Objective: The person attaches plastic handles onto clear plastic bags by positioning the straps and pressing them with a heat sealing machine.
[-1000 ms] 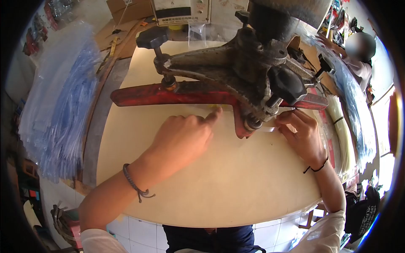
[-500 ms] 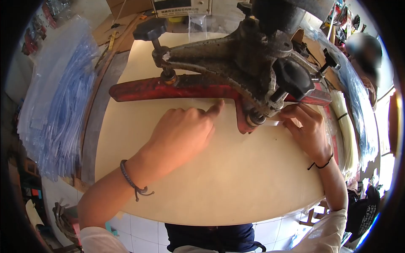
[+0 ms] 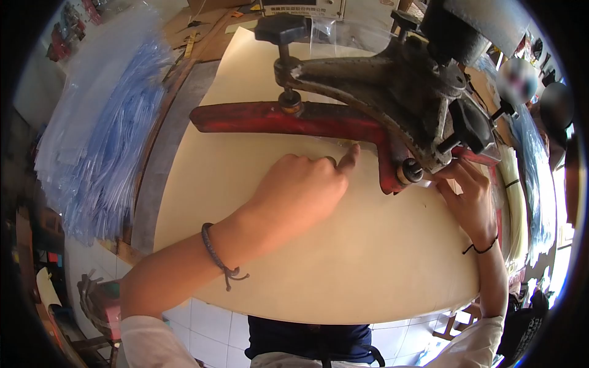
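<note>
My left hand [image 3: 304, 187] rests over the beige board [image 3: 307, 264]. One finger is stretched out, its tip at the front edge of the red metal bar [image 3: 257, 119], while the others curl under. Clear film shows faintly along that edge, near the fingertip. At the bar's right end, my right hand [image 3: 469, 193] has its fingers pinched together, partly behind the machine head. A pale, see-through plastic piece [image 3: 424, 183] pokes out beside these fingers; most of it is hidden. Above both hands stands the dark metal machine head [image 3: 380, 86], with black knobs [image 3: 281, 29].
Stacks of clear bluish plastic sleeves [image 3: 104, 135] lie on the left. Bundled pale strips [image 3: 512, 202] and more plastic film [image 3: 540, 184] are on the right. A labelled metal box [image 3: 300, 8] stands at the back. Other people show at the far right.
The whole view has shifted, so the machine and hands appear farther right. Both hands stay at about the same places along the red bar. Less of the striped plastic piece shows by my right hand.
</note>
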`<action>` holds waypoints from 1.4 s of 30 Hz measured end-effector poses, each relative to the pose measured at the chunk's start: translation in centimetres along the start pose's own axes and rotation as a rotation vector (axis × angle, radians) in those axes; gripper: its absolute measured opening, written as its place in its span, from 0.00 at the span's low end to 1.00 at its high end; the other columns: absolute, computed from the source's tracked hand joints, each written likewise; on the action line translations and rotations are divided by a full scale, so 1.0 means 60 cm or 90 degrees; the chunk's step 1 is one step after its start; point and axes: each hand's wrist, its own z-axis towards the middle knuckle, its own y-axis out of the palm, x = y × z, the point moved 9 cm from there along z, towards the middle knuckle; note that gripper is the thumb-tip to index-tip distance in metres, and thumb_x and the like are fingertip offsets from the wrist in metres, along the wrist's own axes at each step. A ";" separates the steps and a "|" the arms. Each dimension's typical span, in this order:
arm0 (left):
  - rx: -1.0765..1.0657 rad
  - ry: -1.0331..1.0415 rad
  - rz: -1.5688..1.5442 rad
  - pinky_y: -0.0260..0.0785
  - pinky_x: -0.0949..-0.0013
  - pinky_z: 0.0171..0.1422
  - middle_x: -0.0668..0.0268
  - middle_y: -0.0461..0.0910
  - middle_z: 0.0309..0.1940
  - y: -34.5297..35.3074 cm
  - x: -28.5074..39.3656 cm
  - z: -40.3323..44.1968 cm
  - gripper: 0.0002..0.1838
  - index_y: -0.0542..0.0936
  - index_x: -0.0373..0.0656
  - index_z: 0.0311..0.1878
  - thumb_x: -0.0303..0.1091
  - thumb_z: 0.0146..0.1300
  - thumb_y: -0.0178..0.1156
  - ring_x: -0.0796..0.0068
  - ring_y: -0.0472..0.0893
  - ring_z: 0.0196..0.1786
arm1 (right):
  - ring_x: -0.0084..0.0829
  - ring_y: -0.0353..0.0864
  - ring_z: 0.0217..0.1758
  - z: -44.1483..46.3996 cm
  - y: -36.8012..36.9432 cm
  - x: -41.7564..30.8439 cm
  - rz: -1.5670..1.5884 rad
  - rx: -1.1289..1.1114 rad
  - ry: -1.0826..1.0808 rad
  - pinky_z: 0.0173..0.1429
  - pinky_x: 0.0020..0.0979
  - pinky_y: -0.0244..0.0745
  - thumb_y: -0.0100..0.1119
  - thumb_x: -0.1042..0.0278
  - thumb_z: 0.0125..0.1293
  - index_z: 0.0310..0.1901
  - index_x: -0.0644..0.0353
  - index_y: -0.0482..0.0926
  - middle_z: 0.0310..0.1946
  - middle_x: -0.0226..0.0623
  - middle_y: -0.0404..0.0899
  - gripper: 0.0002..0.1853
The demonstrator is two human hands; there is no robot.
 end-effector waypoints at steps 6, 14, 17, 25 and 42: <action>-0.032 0.000 -0.055 0.78 0.60 0.29 0.57 0.81 0.21 -0.012 0.018 -0.022 0.25 0.77 0.33 0.64 0.29 0.64 0.59 0.59 0.83 0.22 | 0.41 0.86 0.38 0.002 -0.007 -0.010 0.019 0.002 -0.012 0.44 0.37 0.81 0.66 0.84 0.55 0.37 0.64 0.82 0.35 0.40 0.84 0.08; -0.092 0.001 -0.222 0.80 0.53 0.43 0.49 0.85 0.38 -0.049 0.021 -0.063 0.19 0.78 0.33 0.60 0.33 0.70 0.57 0.50 0.86 0.40 | 0.37 0.85 0.34 -0.023 -0.006 -0.038 0.034 -0.074 -0.032 0.40 0.36 0.81 0.65 0.78 0.55 0.33 0.59 0.81 0.32 0.35 0.82 0.05; -0.195 0.098 -0.409 0.79 0.57 0.46 0.54 0.85 0.37 -0.112 0.080 -0.128 0.16 0.80 0.39 0.56 0.38 0.72 0.58 0.59 0.85 0.42 | 0.39 0.85 0.43 -0.062 -0.022 -0.082 0.031 -0.043 -0.062 0.49 0.38 0.82 0.65 0.81 0.55 0.33 0.60 0.80 0.39 0.37 0.85 0.05; 0.763 0.135 -0.950 0.60 0.59 0.40 0.62 0.80 0.44 -0.387 0.130 -0.375 0.10 0.85 0.63 0.48 0.39 0.63 0.69 0.68 0.70 0.39 | 0.50 0.77 0.69 -0.184 -0.052 -0.110 0.083 -0.017 0.114 0.74 0.47 0.69 0.66 0.75 0.61 0.49 0.61 0.85 0.61 0.46 0.82 0.13; 0.126 -0.127 -0.269 0.64 0.45 0.70 0.59 0.84 0.59 -0.103 0.017 -0.278 0.35 0.83 0.44 0.61 0.54 0.53 0.75 0.49 0.79 0.65 | 0.44 0.75 0.71 -0.207 -0.064 -0.124 0.005 -0.023 0.108 0.76 0.50 0.66 0.74 0.50 0.57 0.54 0.55 0.84 0.65 0.41 0.79 0.26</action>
